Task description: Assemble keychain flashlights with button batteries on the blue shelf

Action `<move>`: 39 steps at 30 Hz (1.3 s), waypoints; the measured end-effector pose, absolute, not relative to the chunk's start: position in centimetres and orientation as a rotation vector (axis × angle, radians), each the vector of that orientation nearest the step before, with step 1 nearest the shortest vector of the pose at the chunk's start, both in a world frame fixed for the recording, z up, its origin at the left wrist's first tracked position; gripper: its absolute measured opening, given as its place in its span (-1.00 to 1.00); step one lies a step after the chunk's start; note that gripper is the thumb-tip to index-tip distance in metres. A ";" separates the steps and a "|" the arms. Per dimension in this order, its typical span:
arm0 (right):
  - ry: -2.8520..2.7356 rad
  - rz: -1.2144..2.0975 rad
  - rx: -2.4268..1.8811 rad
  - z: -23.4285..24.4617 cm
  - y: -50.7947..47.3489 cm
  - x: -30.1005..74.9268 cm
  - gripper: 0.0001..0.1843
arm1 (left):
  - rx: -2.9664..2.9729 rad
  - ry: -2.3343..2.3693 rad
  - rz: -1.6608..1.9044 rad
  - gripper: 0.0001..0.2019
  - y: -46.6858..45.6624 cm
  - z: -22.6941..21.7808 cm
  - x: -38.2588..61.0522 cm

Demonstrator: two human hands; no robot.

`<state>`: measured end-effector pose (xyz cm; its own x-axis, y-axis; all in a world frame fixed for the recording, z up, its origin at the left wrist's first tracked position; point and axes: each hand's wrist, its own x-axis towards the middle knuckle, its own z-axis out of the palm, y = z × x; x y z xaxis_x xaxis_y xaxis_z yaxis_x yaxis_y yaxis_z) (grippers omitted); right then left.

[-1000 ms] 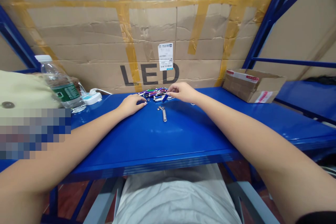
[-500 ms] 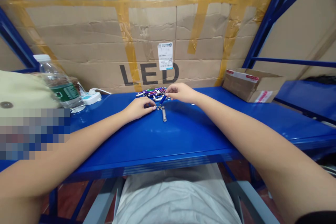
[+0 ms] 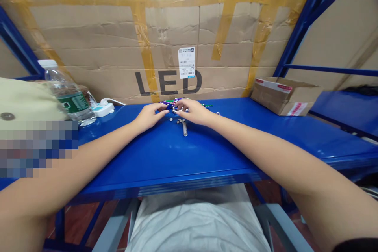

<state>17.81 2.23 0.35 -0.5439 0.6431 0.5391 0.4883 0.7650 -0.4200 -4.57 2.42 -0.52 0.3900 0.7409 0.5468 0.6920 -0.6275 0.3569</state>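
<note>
My left hand is closed on a small blue tube at its fingertips, partly hidden by the fingers. My right hand reaches over a pile of shiny coloured pens or slim tubes; its thumb and fingers are parted, and nothing shows clearly in them. Just in front of the right hand lie several small silver button-like discs. Another silver disc sits apart, near the left thumb. A short silver tube lies on the blue table.
A water bottle and a white power strip stand at the left, beside a pale green bag. An open cardboard box is at the right. Behind the table rises a large taped carton marked LED.
A blue tube that was in my right hand is now at my left fingertips. My left hand moved left and away, uncovering a silver disc; the right went over the pile.
</note>
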 end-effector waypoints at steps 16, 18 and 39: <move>-2.654 0.170 -0.750 0.2 1.7 17.2 -0.63 | 2.489 1.452 1.059 -0.63 2.9 -1.2 -5.1; -2.617 0.174 -0.774 0.5 1.7 17.4 -0.66 | 2.516 1.417 1.034 -0.63 2.9 -1.2 -5.2; -2.258 0.844 -0.947 1.7 3.0 20.4 -0.91 | 2.711 1.198 0.826 -0.65 1.1 -0.9 -3.8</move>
